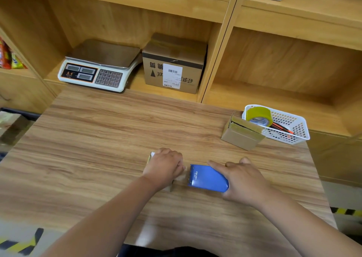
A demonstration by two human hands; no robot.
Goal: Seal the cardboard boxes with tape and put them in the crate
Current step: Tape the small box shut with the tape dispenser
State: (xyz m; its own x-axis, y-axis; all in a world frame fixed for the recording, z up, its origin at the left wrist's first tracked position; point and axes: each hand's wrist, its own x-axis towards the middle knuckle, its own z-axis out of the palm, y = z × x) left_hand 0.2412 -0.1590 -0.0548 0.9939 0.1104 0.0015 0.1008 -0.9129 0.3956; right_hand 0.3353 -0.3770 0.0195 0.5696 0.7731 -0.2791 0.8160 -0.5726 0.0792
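My right hand (244, 180) grips a blue tape dispenser (207, 178) lying low over the wooden table (98, 139), its mouth pointing left. Just left of it, my left hand (164, 165) curls down over a small box (151, 155) that is mostly hidden; only a pale corner and a brownish edge show. A short strip of clear tape seems to run from the dispenser's mouth to that box. Another small cardboard box (242, 136) with taped flaps stands at the table's right. A larger labelled cardboard box (172, 66) sits on the shelf behind.
A white basket (293, 133) at the right holds a yellow-green tape roll (259, 114) and orange pens. A weighing scale (98, 70) stands on the shelf at back left. A dark crate (17, 117) shows at the left edge, below table level.
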